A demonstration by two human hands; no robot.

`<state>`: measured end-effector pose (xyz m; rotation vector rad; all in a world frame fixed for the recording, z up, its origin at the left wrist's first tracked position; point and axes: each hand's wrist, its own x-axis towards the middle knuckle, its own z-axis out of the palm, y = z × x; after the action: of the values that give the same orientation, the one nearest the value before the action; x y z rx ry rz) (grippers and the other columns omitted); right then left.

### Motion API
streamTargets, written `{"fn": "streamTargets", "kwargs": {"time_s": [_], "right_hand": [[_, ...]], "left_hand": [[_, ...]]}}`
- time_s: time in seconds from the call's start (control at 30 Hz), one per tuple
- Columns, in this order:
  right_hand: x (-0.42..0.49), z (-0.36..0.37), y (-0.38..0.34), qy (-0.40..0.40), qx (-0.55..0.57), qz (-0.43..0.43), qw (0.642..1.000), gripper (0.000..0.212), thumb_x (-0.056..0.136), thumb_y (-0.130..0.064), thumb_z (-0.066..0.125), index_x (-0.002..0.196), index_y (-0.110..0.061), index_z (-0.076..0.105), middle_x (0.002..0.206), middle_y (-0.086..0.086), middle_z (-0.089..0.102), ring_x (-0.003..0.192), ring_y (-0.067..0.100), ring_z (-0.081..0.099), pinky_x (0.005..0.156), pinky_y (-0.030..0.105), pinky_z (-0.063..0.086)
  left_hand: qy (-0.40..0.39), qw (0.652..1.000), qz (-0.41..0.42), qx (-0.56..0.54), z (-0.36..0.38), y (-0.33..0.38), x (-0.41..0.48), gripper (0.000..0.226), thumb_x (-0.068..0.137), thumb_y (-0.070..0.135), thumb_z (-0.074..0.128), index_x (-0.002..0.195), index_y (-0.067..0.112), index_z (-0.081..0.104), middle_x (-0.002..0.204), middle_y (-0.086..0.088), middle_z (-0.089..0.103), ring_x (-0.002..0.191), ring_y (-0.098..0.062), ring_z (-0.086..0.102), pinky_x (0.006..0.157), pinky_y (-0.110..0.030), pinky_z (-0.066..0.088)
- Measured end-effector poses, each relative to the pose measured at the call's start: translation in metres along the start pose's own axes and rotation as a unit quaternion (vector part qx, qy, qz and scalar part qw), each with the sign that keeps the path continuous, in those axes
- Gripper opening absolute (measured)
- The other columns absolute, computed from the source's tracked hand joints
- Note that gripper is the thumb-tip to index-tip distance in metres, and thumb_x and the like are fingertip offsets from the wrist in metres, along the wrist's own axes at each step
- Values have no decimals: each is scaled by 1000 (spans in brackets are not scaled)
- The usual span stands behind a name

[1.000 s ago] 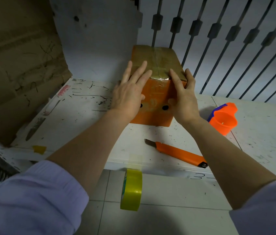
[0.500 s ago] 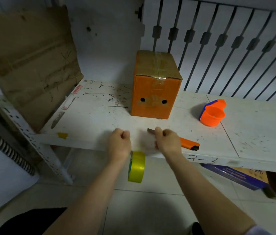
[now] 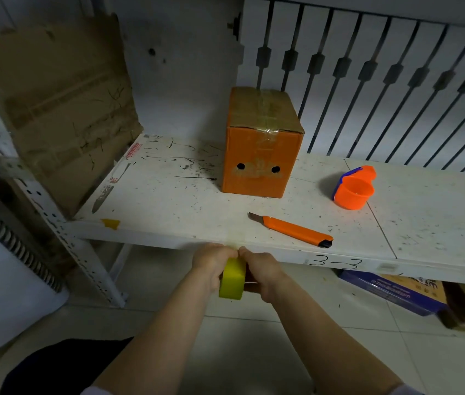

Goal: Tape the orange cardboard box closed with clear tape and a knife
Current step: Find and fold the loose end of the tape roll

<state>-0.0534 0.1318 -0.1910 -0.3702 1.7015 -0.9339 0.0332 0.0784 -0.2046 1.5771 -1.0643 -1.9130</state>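
Observation:
The orange cardboard box (image 3: 260, 163) stands upright at the back of the white shelf (image 3: 168, 212), its brown top flaps down with clear tape across them. An orange knife (image 3: 294, 229) lies on the shelf in front of the box, blade out and pointing left. Just below the shelf's front edge hangs a yellowish tape roll (image 3: 232, 279). My left hand (image 3: 211, 263) grips its left side and my right hand (image 3: 262, 270) grips its right side. A strip of tape runs from the roll up onto the shelf edge.
An orange cup-shaped tape holder with a blue part (image 3: 354, 192) sits on the shelf to the right. A brown cardboard sheet (image 3: 54, 104) leans at the left. Slatted white panel behind. A blue box (image 3: 391, 292) lies on the floor under the shelf.
Both hands left the box, came down to the shelf's front edge, then dropped below it and closed on the tape roll. The box and knife stayed put.

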Motion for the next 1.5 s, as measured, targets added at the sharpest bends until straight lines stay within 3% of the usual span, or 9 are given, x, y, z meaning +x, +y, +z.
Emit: {"fn": "streamTargets", "kwargs": {"time_s": [0.07,0.27,0.47,0.57,0.8,1.0,1.17,1.33,1.5], "right_hand": [[-1,1,-5,10,8,-21,1000,26,96,-32,47,86,-11,58,82,9,62,73,22,61,63,32,53],[1,5,-10,33,6,-29,999,25,94,-33,50,78,-15,53,87,10,61,92,30,62,81,39,54],[0,3,-14,22,13,-16,1000,27,95,-33,50,75,-15,51,78,8,59,82,26,61,72,35,52],[0,2,-14,21,13,-14,1000,27,95,-33,50,76,-15,51,78,8,58,82,25,60,75,36,53],[-5,-3,-19,23,21,-19,999,29,97,-33,46,74,-15,46,77,7,55,77,23,59,73,36,51],[-9,-4,-18,22,32,-31,999,29,98,-32,45,78,-11,49,74,6,55,73,22,59,75,36,52],[-12,-6,-22,7,27,-73,997,29,97,-33,46,78,-13,53,81,7,60,77,24,61,80,39,54],[-20,-6,-18,19,-44,-113,992,22,96,-31,47,96,-11,56,114,18,64,104,32,62,92,43,52],[-33,-15,-12,-14,-71,-118,990,22,93,-30,54,76,-15,54,101,11,61,90,22,55,73,30,46]], "left_hand": [[-24,999,-24,-21,-1,7,-4,6,79,4,65,78,6,60,78,-13,63,68,-24,61,62,-32,54],[7,998,-54,-17,-7,11,6,24,85,31,61,91,9,57,80,-8,60,70,-20,56,57,-28,45],[118,985,13,128,-2,14,32,31,65,33,78,73,10,59,84,-12,68,83,-28,67,85,-40,56],[132,966,23,220,1,25,30,33,65,37,77,73,10,59,75,-9,63,76,-25,64,70,-32,53],[157,949,47,270,13,36,29,33,71,28,73,93,5,64,91,-11,65,77,-23,58,54,-27,41],[156,972,67,163,14,25,35,21,68,20,72,80,3,65,93,-16,69,86,-32,65,81,-39,55],[135,988,76,24,15,34,22,16,64,10,68,55,8,55,68,-13,60,66,-29,57,65,-37,50],[101,992,65,-47,13,36,0,14,73,10,71,65,5,59,70,-15,62,61,-27,59,70,-39,54],[65,989,130,-34,10,27,-20,7,81,16,70,81,13,63,90,-11,65,84,-27,62,81,-42,55]]}}
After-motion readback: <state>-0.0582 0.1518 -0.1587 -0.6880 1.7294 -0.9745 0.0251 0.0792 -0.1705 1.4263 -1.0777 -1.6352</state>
